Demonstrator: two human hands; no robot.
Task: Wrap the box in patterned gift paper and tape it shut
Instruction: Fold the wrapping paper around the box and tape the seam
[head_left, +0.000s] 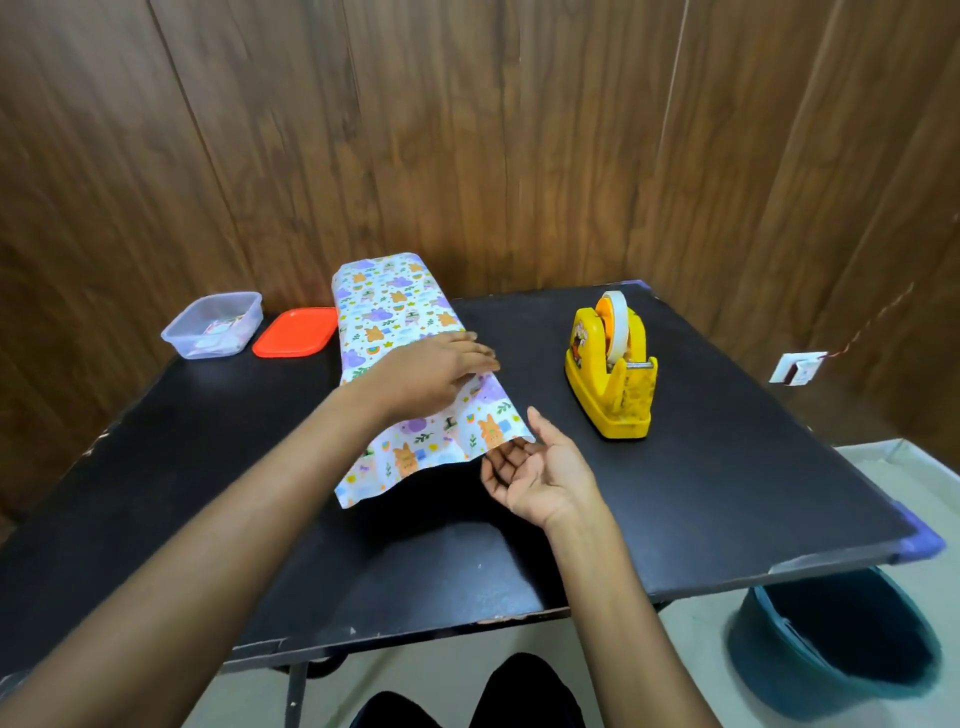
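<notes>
Black, matte and smooth, the square tabletop (727, 493) offers little grip, so the covered bundle could slide toward the far wall if the near flap is pulled hard. Thin, glossy white gift paper printed with orange and purple cartoon animals (395, 306) lies draped lengthwise over the box, which sits toward the far side of the table and is wholly hidden; only a long raised block shape shows. The left hand (436, 374) presses flat on top, fingers straight and together, gripping nothing. The near flap hangs loose and slightly wavy, and the right hand (540, 473) sits palm-up beneath its corner, fingers loosely curled and not clamped on the sheet. Paper this thin would likely crease crookedly or tear at the box's corners if folded in haste, and it may spring loose if the left hand lifts before tape is on. The chunky yellow plastic tape dispenser (610, 374), scuffed and carrying a pale roll, stands well apart to the right, so reaching it means one hand letting go. A clear rounded plastic tub (179, 338) and a flat red plastic lid (296, 332) just beside it sit at the far left.
</notes>
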